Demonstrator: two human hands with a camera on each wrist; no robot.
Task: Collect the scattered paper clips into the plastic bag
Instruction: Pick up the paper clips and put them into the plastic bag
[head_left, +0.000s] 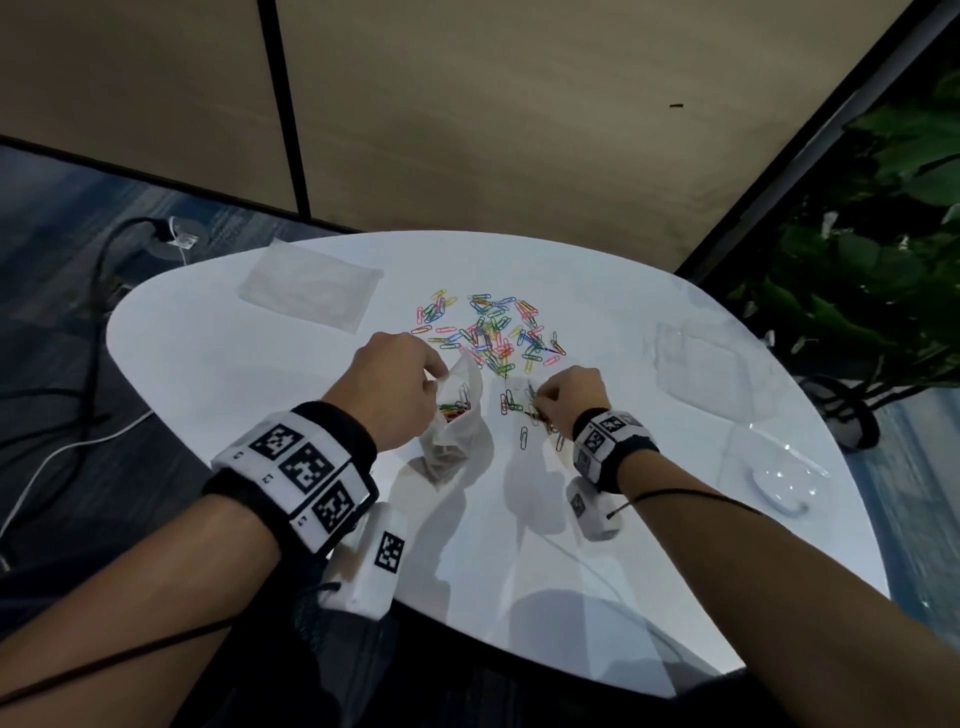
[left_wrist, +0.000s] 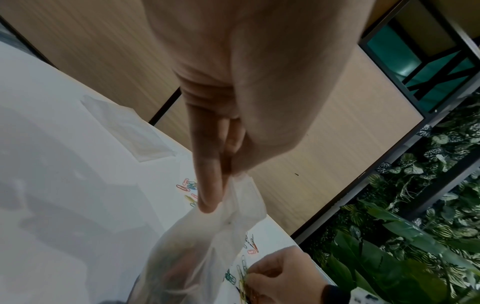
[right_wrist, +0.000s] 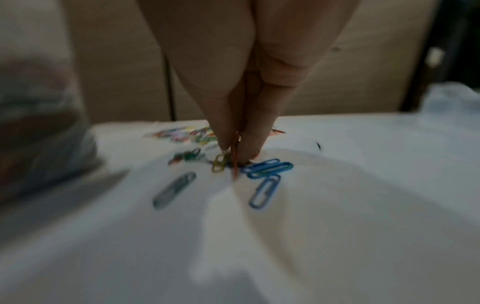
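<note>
Several coloured paper clips lie scattered in a heap at the middle of the white table. My left hand pinches the rim of a clear plastic bag and holds it up; some clips sit inside. In the left wrist view the bag hangs from thumb and fingers. My right hand is down on the table just right of the bag, fingertips pinching paper clips from a small group. Blue clips and a grey clip lie loose beside the fingers.
Another flat clear bag lies at the table's far left, and a clear plastic piece at the right. A small clear dish sits near the right edge. Plants stand to the right; cables run on the floor at left.
</note>
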